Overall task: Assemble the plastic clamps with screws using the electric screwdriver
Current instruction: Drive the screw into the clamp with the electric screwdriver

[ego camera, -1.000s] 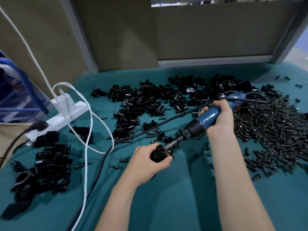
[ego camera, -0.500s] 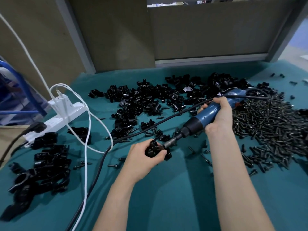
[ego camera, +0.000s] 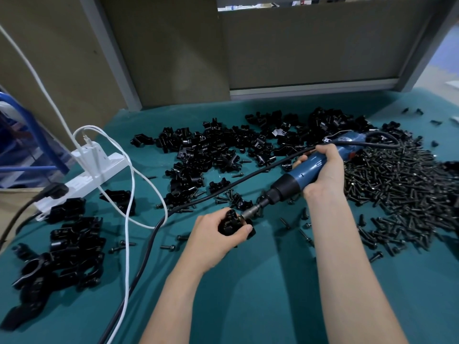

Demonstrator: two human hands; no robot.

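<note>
My left hand (ego camera: 215, 238) grips a black plastic clamp (ego camera: 231, 222) just above the green mat, near the middle. My right hand (ego camera: 325, 170) is wrapped around the blue electric screwdriver (ego camera: 301, 176), which slants down to the left; its metal bit (ego camera: 249, 212) touches the clamp's upper right side. A wide heap of loose black clamp parts (ego camera: 223, 152) lies behind the hands. To the right spreads a large pile of black screws (ego camera: 402, 192). My fingers hide most of the clamp.
A stack of assembled clamps (ego camera: 64, 247) lies at the left. A white power strip (ego camera: 87, 177) with white and black cables sits further back at the left; the screwdriver's black cord (ego camera: 154, 234) crosses the mat. Stray screws (ego camera: 171, 247) lie around my hands. Grey partition panels stand behind.
Both hands have stayed at the same work, the bit held against the clamp. The clamp has turned slightly in my left hand, and the view has shifted a little.
</note>
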